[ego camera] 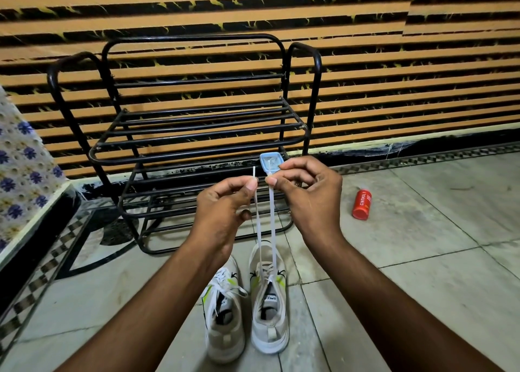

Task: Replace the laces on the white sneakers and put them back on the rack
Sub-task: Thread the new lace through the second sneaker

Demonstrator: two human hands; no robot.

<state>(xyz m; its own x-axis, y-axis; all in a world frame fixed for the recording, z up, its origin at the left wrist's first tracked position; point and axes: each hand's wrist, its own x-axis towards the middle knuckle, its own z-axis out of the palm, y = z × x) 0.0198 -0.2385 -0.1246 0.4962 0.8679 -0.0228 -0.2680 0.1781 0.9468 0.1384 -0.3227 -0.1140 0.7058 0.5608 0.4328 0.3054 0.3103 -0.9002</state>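
Two white sneakers stand side by side on the floor tiles, toes away from me. The right sneaker [268, 301] has a white lace [272, 217] threaded through it, and both ends rise taut to my hands. My left hand [225, 203] pinches one lace end [254, 174] between thumb and forefinger. My right hand [306, 191] pinches the other end just below a small blue plastic tag [269, 160]. The left sneaker [223, 312] is laced, its ends lying loose. A black metal shoe rack [197, 135] stands behind the hands with bare shelves.
A red Cinthol bottle [362, 204] lies on the tiles to the right of the rack. At the left edge is a raised ledge with a flowered cloth [19, 174]. A striped orange and black wall [394, 76] runs behind the rack.
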